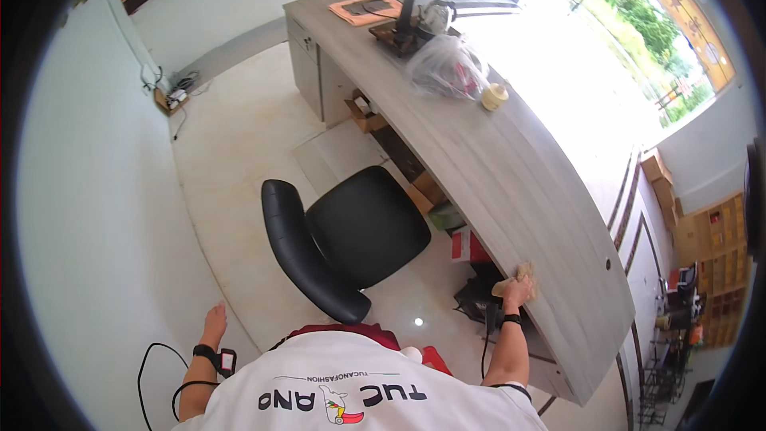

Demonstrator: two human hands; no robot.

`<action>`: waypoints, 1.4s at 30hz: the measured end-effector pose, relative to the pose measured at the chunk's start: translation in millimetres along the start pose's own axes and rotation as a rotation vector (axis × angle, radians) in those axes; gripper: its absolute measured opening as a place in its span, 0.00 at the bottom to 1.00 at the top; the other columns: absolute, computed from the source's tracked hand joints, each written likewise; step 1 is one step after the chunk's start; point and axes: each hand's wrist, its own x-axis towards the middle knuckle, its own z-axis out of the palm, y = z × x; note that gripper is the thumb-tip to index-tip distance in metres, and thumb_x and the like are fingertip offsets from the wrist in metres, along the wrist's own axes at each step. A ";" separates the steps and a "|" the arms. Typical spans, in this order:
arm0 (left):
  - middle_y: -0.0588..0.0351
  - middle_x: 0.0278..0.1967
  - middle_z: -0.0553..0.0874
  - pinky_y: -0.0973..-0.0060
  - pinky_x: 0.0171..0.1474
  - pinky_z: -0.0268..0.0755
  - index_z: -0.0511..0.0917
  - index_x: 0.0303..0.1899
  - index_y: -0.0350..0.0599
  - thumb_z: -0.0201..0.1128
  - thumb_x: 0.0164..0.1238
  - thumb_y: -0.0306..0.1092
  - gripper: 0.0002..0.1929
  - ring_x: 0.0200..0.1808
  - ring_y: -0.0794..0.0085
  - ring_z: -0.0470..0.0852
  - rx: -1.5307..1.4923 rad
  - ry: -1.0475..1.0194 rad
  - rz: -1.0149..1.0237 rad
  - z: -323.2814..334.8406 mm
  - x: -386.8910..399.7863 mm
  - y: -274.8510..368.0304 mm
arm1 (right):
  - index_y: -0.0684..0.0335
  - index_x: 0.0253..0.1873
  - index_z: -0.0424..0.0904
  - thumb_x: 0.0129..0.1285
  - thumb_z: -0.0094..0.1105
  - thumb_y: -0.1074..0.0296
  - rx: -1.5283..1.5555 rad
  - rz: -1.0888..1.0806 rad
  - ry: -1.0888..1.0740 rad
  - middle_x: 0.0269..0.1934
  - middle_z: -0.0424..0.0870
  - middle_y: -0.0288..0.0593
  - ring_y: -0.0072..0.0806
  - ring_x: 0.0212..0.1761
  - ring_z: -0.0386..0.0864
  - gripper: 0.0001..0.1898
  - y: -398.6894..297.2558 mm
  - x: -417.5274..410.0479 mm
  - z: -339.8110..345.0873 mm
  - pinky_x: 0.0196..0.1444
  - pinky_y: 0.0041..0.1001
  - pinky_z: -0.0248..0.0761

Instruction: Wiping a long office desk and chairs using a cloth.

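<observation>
My right hand is closed on a tan cloth, which lies bunched against the top of a grey wood-grain desk near its inner edge. One corner of the cloth sticks out past that edge. Away from the desk, my left hand hangs near the white wall with nothing in it. Its wrist carries a strapped device with a small screen. Between the wall and the desk stands a black padded chair, its backrest turned towards the wall.
Farther along the desk are a cream-coloured jar, a clear plastic bag, an electric kettle on a dark tray and an orange towel. Under the desk sit cardboard boxes and a red-and-white box. Cables and a power strip lie by the wall.
</observation>
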 end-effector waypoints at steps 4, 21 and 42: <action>0.53 0.28 0.76 0.65 0.28 0.64 0.71 0.42 0.37 0.40 0.61 0.61 0.30 0.26 0.67 0.74 -0.251 0.117 -0.425 -36.4 -87.3 15.2 | 0.66 0.54 0.68 0.52 0.55 0.64 0.125 -0.242 -0.034 0.53 0.69 0.56 0.47 0.57 0.64 0.23 -67.0 0.3 19.6 0.59 0.37 0.56; 0.55 0.25 0.76 0.73 0.23 0.66 0.71 0.37 0.40 0.43 0.62 0.55 0.24 0.23 0.71 0.75 -0.142 0.033 -0.467 -144.1 -64.6 -66.0 | 0.61 0.38 0.79 0.47 0.55 0.66 -0.405 -0.721 -0.066 0.40 0.80 0.48 0.42 0.44 0.75 0.12 -196.1 75.4 100.2 0.46 0.35 0.69; 0.50 0.24 0.77 0.75 0.28 0.70 0.72 0.34 0.33 0.45 0.64 0.51 0.24 0.24 0.70 0.76 0.122 -0.009 -0.191 -277.0 133.9 70.5 | 0.65 0.42 0.78 0.50 0.49 0.67 -0.488 -0.247 -0.025 0.36 0.80 0.49 0.41 0.39 0.77 0.15 -256.5 10.8 63.9 0.42 0.33 0.69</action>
